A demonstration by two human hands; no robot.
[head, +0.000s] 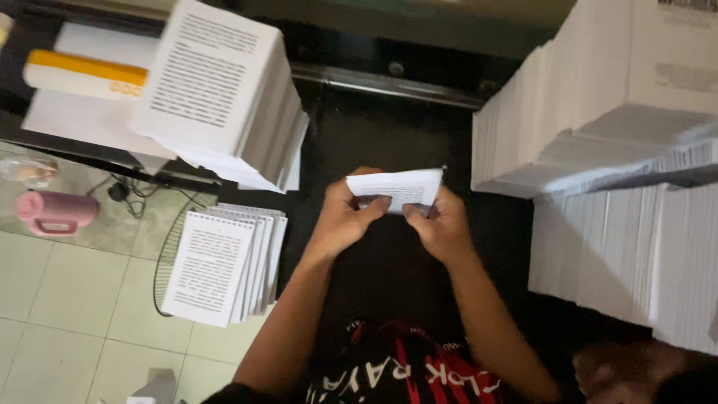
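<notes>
- Paper: a small printed sheet bundle is held up between both hands, above the middle of the dark counter, well apart from its edges.
- The left hand pinches its lower left edge, thumb on top; the right hand is closed on the lower right edge.
- It looks light, thin and floppy, easily creased, so the two short ends seem the best places to hold.
- Its long axis runs left to right, printed face towards the camera.
- Tall white paper stacks fill the counter's right side; another printed stack sits at its left edge.
</notes>
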